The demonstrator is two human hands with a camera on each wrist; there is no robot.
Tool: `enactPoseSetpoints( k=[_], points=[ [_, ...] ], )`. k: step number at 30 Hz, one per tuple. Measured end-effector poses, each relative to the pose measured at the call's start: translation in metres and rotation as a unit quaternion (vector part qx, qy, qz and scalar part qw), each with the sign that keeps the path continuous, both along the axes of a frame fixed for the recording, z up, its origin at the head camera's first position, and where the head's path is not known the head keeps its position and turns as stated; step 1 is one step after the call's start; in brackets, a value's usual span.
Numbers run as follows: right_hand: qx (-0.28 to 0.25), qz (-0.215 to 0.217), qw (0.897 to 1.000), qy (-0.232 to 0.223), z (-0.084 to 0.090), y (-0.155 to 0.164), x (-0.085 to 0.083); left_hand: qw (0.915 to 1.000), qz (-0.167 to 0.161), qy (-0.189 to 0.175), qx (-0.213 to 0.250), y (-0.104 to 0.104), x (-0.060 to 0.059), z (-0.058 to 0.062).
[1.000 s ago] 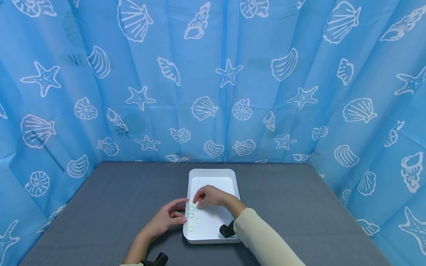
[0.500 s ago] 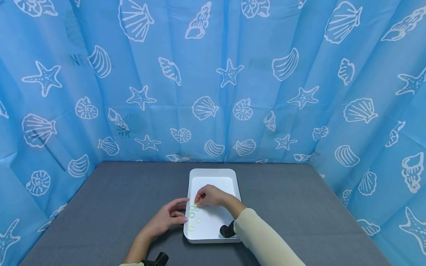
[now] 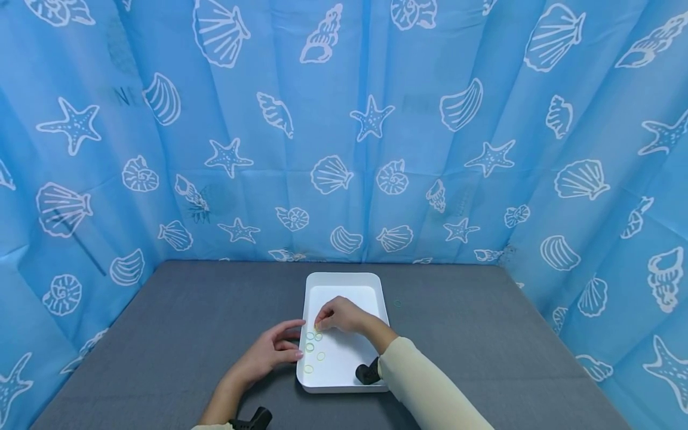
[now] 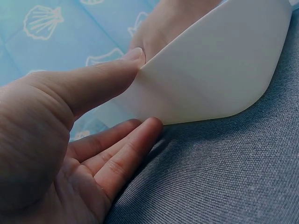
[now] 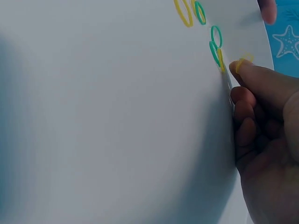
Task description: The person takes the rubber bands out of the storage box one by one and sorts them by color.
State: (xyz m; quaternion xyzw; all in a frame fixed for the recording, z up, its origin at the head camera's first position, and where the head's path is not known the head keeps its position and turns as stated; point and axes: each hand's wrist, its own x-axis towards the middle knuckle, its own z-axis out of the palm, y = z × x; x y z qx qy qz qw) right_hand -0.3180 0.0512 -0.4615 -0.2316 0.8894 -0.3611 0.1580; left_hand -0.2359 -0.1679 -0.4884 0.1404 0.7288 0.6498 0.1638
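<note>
A white rectangular plastic tray (image 3: pixel 344 285) lies on the grey cloth-covered bench (image 3: pixel 161 322), its long side running away from the person. Inside the tray, along its left wall, lie several small rubber bands (image 3: pixel 312 346) in yellow and green, spread in a loose cluster from the middle of the wall toward the near left corner; the right wrist view shows two of them overlapping.

The right hand (image 3: pixel 340 316) reaches into the tray from the near right, its cream sleeve (image 3: pixel 424 388) crossing the tray's near right corner. Its fingers are curled and the tips pinch a yellow rubber band (image 5: pixel 244 59) just beside the cluster, so the grip here is narrow and holding that band. The other bands lie flat on the tray floor, just apart from the fingertips.

The left hand (image 3: pixel 269 352) rests on the bench outside the tray's left wall. Its thumb (image 4: pixel 98 79) lies straight against the outer wall near the rim, and the fingers (image 4: pixel 126 154) are relaxed and extended, touching the base of the wall where it meets the bench; this grip is wide and holds nothing.

A blue curtain (image 3: pixel 376 119) printed with white shells and starfish encloses the bench on three sides
</note>
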Motion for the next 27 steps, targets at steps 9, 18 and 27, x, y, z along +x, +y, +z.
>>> enactPoseSetpoints(
  k=[9,18,27],
  points=[
    [-0.015,-0.016,1.000,-0.001,-0.001,0.002,-0.003,1.0000,0.000,0.004,-0.002,0.000,0.000,0.000],
    [-0.019,-0.025,0.999,0.003,0.001,0.004,-0.004,1.0000,0.002,0.004,-0.006,0.001,0.001,0.001],
    [-0.007,-0.039,0.999,0.015,0.008,0.010,-0.005,1.0000,0.002,0.006,-0.001,0.000,0.001,0.001]
  ],
)
